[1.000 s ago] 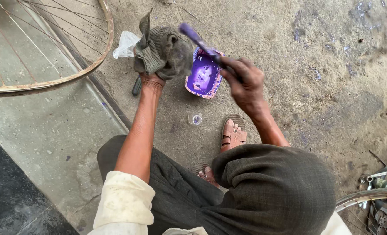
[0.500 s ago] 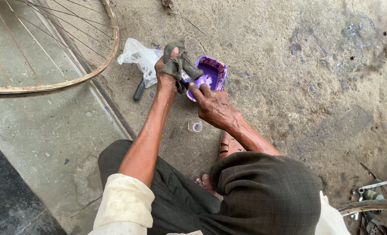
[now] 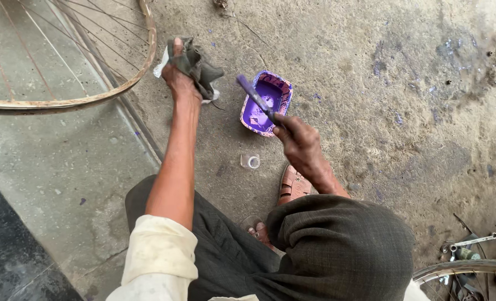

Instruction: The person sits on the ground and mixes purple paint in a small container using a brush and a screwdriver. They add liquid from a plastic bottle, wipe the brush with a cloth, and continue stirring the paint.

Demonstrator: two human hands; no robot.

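Observation:
My left hand (image 3: 176, 73) grips a crumpled grey rag (image 3: 196, 65) and holds it out over the floor, close to the rim of a spoked bicycle wheel (image 3: 94, 99). A purple-stained paintbrush (image 3: 258, 101) is held in my right hand (image 3: 297, 140), its tip pointing up and left above a small tub of purple paint (image 3: 266, 102) that sits on the concrete. A scrap of white plastic (image 3: 161, 64) shows behind the rag.
A small clear cap (image 3: 251, 161) lies on the floor in front of my sandalled foot (image 3: 294, 185). At the lower right are another wheel rim (image 3: 463, 268) and a wrench (image 3: 472, 241). Purple paint spots mark the concrete.
The hands were together at the tub with the rag around the brush. Now they are apart: the left has drawn the rag leftwards, the right has lifted the brush over the tub.

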